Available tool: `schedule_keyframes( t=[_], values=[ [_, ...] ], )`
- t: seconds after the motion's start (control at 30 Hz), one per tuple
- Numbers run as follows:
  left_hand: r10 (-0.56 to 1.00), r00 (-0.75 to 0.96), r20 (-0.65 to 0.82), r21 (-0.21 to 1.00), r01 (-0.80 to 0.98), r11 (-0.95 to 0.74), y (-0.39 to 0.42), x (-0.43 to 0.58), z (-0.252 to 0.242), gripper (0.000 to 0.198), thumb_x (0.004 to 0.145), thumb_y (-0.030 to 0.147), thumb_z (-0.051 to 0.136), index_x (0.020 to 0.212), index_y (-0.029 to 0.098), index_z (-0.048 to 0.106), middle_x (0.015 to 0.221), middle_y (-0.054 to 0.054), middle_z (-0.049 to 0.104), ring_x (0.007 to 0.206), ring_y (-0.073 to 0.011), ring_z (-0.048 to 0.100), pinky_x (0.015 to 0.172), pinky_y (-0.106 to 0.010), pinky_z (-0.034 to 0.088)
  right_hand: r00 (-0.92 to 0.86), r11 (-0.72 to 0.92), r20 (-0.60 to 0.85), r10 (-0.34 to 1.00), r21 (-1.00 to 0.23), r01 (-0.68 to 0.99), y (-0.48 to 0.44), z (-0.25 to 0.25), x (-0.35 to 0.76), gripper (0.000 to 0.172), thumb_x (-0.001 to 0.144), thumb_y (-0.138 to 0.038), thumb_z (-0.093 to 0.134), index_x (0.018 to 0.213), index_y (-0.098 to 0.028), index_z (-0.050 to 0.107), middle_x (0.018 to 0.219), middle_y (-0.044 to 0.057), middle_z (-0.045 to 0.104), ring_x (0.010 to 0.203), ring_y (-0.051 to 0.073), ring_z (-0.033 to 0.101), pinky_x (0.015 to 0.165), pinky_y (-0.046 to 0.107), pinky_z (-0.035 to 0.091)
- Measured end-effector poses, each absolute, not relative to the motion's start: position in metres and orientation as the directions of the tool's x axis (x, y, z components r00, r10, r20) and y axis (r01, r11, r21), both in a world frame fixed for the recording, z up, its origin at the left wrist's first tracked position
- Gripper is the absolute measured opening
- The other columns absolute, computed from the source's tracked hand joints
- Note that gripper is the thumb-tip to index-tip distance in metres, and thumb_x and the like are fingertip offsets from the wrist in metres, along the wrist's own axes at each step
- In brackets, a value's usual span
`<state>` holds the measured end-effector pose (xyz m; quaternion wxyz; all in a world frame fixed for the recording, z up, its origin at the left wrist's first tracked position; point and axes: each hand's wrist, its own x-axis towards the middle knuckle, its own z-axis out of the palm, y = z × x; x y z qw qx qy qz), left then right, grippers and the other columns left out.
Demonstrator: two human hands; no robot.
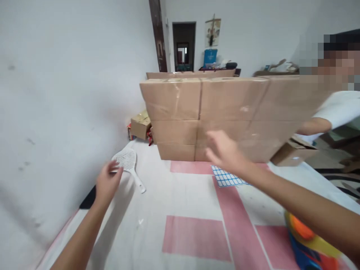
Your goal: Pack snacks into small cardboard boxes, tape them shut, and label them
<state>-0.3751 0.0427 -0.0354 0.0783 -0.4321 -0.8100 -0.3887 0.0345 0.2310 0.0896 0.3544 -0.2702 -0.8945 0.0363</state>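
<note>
My left hand point(109, 182) is raised over the left side of the table, its fingers curved and thumb apart, with nothing seen in it. Behind its fingertips lies a white racket-shaped mesh paddle point(127, 160), handle pointing towards me. My right hand point(225, 150) is held out in front of a row of taped brown cardboard boxes point(177, 101); its fingers are apart and slightly blurred. Whether it touches the cardboard I cannot tell. Below that hand lies a sheet with a blue-and-white grid point(226, 179), partly hidden by my forearm.
A pink-and-white cloth point(197, 236) covers the table. Colourful plastic things point(306, 243) sit at the lower right under my forearm. Small boxes stand at the left point(140, 125) and right point(294, 152). Another person's arm point(315, 125) is behind the right end. A white wall point(70, 93) borders the left.
</note>
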Motion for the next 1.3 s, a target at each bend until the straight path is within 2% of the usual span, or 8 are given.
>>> schedule_keyframes(
  t=[0.07,0.17,0.33,0.5,0.6,0.9,1.17,1.3],
  values=[
    [0.617,-0.659,0.43,0.578,0.726,0.372,0.1,-0.429,-0.025,0.055,0.093,0.036,0.051,0.14,0.008,0.048,0.132,-0.019,0.065,0.108,-0.0278,0.069,0.091,-0.039,0.056,-0.75,0.873,0.49,0.443,-0.427,0.237,0.208,0.064,-0.08,0.064,0.089,-0.029,0.058,0.15,-0.018,0.041,0.138,0.018,0.055,0.124,0.032,0.057,0.104,0.049,0.047],
    [0.617,-0.683,0.39,0.57,0.706,0.421,0.182,-0.497,-0.011,0.059,0.091,0.025,0.054,0.146,0.004,0.043,0.141,-0.024,0.058,0.116,-0.0303,0.064,0.101,-0.043,0.048,-0.73,0.642,0.298,0.615,-0.727,0.244,0.206,0.026,-0.237,0.099,0.086,-0.037,0.063,0.163,-0.013,0.004,0.146,0.025,0.045,0.124,0.034,0.057,0.1,0.048,0.05],
    [0.703,-0.637,0.315,0.553,0.726,0.41,0.276,-0.554,-0.015,0.062,0.09,0.025,0.062,0.148,0.012,0.046,0.141,-0.024,0.058,0.124,-0.0327,0.059,0.1,-0.042,0.044,-0.554,0.579,0.3,0.777,-0.687,0.44,0.27,0.011,-0.396,0.095,0.086,-0.025,0.061,0.163,-0.027,0.005,0.169,0.019,-0.005,0.123,0.038,0.059,0.096,0.054,0.051],
    [0.683,-0.684,0.258,0.599,0.668,0.442,0.313,-0.566,-0.048,0.05,0.094,0.039,0.06,0.141,0.02,0.056,0.118,-0.02,0.071,0.106,-0.0342,0.067,0.089,-0.046,0.048,-0.369,0.429,0.235,0.899,-0.638,0.639,0.319,0.01,-0.435,0.051,0.092,-0.025,0.055,0.142,-0.02,0.047,0.157,0.016,0.034,0.111,0.03,0.066,0.094,0.047,0.053],
    [0.657,-0.695,0.291,0.627,0.657,0.418,0.315,-0.571,-0.057,0.043,0.095,0.043,0.06,0.13,0.019,0.063,0.114,-0.013,0.071,0.103,-0.0276,0.067,0.092,-0.048,0.05,-0.372,0.485,0.312,0.874,-0.581,0.653,0.324,-0.001,-0.432,0.03,0.098,-0.024,0.045,0.126,-0.022,0.058,0.148,0.011,0.045,0.11,0.026,0.065,0.095,0.043,0.052],
    [0.499,-0.701,0.509,0.684,0.681,0.26,0.254,-0.55,-0.032,0.033,0.093,0.023,0.05,0.117,0.019,0.073,0.109,-0.012,0.077,0.099,-0.0258,0.071,0.089,-0.034,0.05,-0.512,0.753,0.552,0.658,-0.463,0.468,0.291,0.021,-0.401,0.025,0.102,-0.021,0.041,0.113,-0.021,0.064,0.127,0.006,0.066,0.109,0.021,0.063,0.094,0.033,0.048],
    [0.262,-0.689,0.676,0.668,0.723,0.176,0.101,-0.458,0.035,0.037,0.094,0.031,0.047,0.12,0.019,0.069,0.114,-0.009,0.075,0.095,-0.0216,0.071,0.087,-0.032,0.052,-0.602,0.89,0.66,0.45,-0.383,0.246,0.172,0.11,-0.308,0.022,0.101,-0.021,0.047,0.11,-0.021,0.067,0.115,0.002,0.072,0.104,0.019,0.067,0.085,0.028,0.048],
    [0.206,-0.723,0.659,0.689,0.69,0.221,0.006,-0.375,0.036,0.029,0.092,0.038,0.053,0.106,0.02,0.071,0.089,-0.004,0.074,0.074,-0.0189,0.067,0.072,-0.029,0.05,-0.707,0.925,0.609,0.359,-0.335,0.182,0.089,0.134,-0.222,0.02,0.101,-0.029,0.049,0.103,-0.02,0.067,0.11,0.001,0.073,0.098,0.018,0.069,0.071,0.028,0.047]
  ],
)
